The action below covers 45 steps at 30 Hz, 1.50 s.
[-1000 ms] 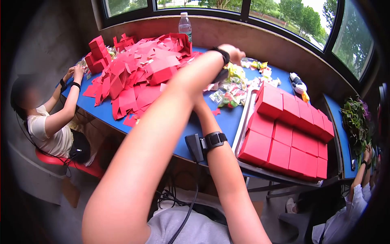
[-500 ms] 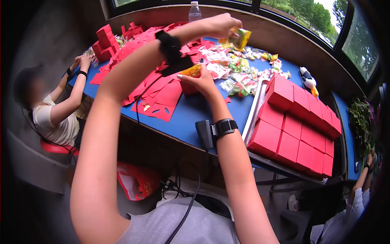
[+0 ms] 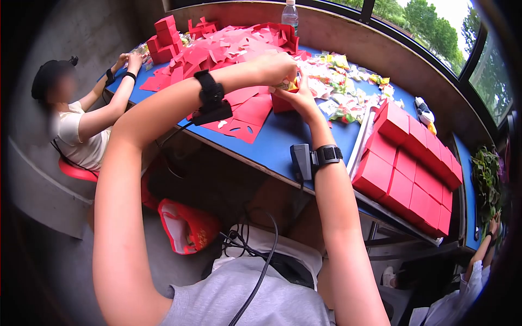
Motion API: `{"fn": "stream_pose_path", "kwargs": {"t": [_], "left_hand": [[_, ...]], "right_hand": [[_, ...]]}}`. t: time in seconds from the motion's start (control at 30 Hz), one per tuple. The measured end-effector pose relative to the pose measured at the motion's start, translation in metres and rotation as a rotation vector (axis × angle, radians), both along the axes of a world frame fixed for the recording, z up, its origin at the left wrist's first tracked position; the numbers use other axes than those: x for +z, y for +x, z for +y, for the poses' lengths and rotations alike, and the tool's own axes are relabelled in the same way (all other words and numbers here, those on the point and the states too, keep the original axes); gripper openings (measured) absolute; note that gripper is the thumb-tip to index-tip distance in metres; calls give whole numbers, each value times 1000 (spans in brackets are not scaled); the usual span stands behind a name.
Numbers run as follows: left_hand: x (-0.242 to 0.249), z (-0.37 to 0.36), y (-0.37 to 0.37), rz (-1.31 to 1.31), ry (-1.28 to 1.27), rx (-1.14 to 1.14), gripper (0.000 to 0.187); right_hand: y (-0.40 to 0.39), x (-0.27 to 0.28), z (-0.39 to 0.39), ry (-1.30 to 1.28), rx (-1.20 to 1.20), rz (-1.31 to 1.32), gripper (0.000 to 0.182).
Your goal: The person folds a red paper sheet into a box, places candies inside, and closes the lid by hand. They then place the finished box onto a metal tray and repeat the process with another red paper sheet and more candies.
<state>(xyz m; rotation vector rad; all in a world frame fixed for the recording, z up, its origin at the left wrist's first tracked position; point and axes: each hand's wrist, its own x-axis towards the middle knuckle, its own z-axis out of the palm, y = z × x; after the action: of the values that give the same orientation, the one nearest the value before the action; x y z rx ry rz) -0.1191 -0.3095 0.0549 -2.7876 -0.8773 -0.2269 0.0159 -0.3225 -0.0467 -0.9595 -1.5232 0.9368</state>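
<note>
My left hand point(image 3: 274, 70) is closed over the mouth of a small red paper box point(image 3: 285, 103). A bit of a shiny yellow-green snack packet point(image 3: 288, 85) shows under its fingers, at the box opening. My right hand point(image 3: 304, 102) grips the same box from the right side and holds it upright near the table. The inside of the box is mostly hidden by my left hand. Flat red box sheets point(image 3: 247, 111) with cut-outs lie to the left of it. Loose wrapped snacks point(image 3: 348, 100) spread out just to the right.
Closed red boxes point(image 3: 405, 174) stand in rows on a white tray point(image 3: 360, 142) at the right. A water bottle point(image 3: 290, 15) stands at the back by the window. A co-worker point(image 3: 76, 108) sits at the left, near stacked red boxes point(image 3: 164, 41). Another person's hand point(image 3: 493, 225) is far right.
My left hand has come down and left from over the snack pile to the box, bringing a yellow packet. My right hand still holds the box. The view has shifted slightly.
</note>
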Motion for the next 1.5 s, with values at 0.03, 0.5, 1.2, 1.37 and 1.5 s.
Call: {"fn": "stream_pose_path", "kwargs": {"t": [0.03,0.5,1.2,1.37,1.5], "left_hand": [[-4,5,6,-2,-33,-13,26],[-14,17,-20,-571,-350,18,18],[-21,18,-3,-318,-390,110,22],[-18,14,12,-92,-171,225,23],[8,17,5,-127,-155,181,26]], "right_hand": [[0,2,-1,7,-3,-6,117],[-2,1,-1,37,-83,-37,127],[0,-13,14,32,-59,-31,118],[1,-11,10,1,-31,15,117],[0,3,-2,-6,57,76,124]]}}
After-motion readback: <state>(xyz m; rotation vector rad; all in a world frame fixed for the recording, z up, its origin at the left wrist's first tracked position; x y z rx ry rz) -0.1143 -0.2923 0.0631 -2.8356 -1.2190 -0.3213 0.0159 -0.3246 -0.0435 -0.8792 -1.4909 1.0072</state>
